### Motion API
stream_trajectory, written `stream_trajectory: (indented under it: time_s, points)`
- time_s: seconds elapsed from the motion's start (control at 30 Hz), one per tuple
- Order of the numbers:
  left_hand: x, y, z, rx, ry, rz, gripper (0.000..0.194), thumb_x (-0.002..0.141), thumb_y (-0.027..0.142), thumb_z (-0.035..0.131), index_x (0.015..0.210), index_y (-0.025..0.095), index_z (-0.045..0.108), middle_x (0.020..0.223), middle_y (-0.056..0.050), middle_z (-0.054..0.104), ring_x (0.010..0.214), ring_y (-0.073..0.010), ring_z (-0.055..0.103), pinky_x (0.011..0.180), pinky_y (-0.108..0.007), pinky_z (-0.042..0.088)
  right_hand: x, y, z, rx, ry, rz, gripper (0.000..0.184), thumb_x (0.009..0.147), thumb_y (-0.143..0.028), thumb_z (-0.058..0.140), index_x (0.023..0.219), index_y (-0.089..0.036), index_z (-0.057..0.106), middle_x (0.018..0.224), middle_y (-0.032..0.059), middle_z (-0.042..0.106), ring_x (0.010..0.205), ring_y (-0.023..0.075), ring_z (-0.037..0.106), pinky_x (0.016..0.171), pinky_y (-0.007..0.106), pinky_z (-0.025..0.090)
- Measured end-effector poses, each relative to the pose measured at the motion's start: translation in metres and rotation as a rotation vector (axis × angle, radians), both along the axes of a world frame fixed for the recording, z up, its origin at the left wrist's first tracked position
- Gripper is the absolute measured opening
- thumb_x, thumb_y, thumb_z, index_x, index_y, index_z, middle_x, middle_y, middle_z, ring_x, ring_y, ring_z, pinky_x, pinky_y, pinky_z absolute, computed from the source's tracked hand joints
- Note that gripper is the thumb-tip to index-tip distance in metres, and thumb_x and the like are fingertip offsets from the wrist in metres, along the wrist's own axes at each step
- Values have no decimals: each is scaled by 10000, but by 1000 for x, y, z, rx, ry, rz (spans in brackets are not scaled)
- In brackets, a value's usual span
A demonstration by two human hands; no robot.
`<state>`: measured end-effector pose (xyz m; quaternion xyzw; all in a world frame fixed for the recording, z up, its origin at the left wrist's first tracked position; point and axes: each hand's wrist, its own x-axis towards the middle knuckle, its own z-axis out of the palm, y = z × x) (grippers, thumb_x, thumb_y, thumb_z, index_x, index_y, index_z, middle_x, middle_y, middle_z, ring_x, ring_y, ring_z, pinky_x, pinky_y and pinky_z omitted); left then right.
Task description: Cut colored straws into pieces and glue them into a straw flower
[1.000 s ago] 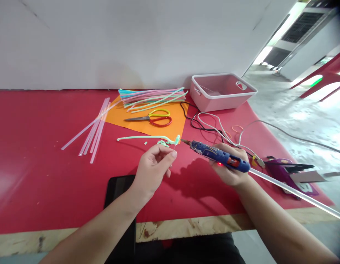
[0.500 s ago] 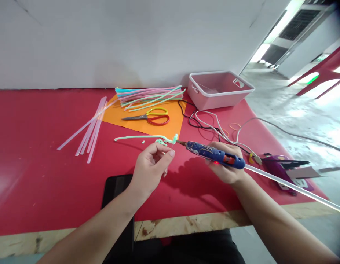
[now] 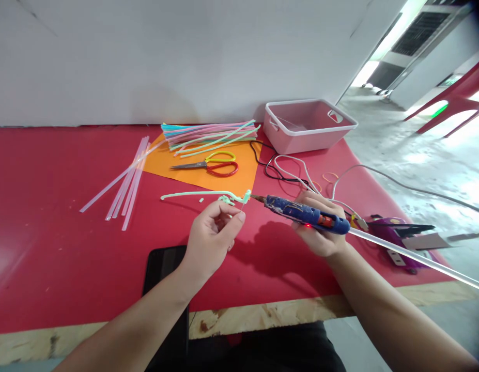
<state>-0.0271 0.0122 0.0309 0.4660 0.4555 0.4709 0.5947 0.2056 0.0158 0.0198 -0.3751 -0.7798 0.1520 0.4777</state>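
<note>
My left hand (image 3: 214,232) is closed in a pinch, thumb against forefinger, on a thin wire stem. At the top of the stem is a small mint-green pipe cleaner piece (image 3: 246,196). A long mint-green pipe cleaner (image 3: 196,194) stretches left behind my fingers; whether it joins the held piece I cannot tell. Small green snippets (image 3: 226,200) lie just beyond the hand. My right hand (image 3: 320,240) is wrapped around a blue glue gun (image 3: 297,211) with a red light lit. Its nozzle points left, close to the green piece. A long clear glue stick (image 3: 410,253) sticks out of its back.
Yellow-and-red handled scissors (image 3: 208,164) lie on orange paper (image 3: 243,178), below a bundle of pastel pipe cleaners (image 3: 208,135). Clear glue sticks (image 3: 130,188) lie left. A pink basket (image 3: 309,139), cables (image 3: 289,178), a purple power strip (image 3: 390,243) and a phone (image 3: 165,268) surround the hands.
The glue gun has drawn back slightly to the right, widening the gap between its nozzle and the green piece. My left hand stays nearly still, pinching the stem.
</note>
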Motion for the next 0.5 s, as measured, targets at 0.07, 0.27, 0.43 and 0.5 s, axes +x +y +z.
stream_trajectory:
  time_s: [0.07,0.27,0.43,0.5]
  points:
    - [0,0,1,2,9,-3,169,804,302,680,764,202,549,512,94,422,383,-41,402,391,-173,340,0,0,1,-5,7,-8,40,724,-182,580,703,-215,587,653,19,534,585,163,490,525,312,394]
    - [-1,-1,1,15,27,-10,174,809,307,676,757,201,548,522,91,435,384,-39,414,393,-173,347,0,-1,2,-36,14,-51,76,727,-195,590,657,-214,569,629,18,535,559,161,489,515,316,394]
    - [0,-1,1,15,9,-25,158,821,308,671,771,202,566,521,91,459,391,-42,424,405,-181,375,0,0,-1,-59,38,-80,47,737,-168,606,743,-213,595,701,22,563,584,155,502,532,312,408]
    - [0,0,1,13,14,-25,150,825,311,671,779,199,583,531,87,476,398,-44,443,414,-186,391,1,0,-3,-65,60,-77,51,740,-168,614,757,-215,604,719,25,578,604,163,523,561,321,433]
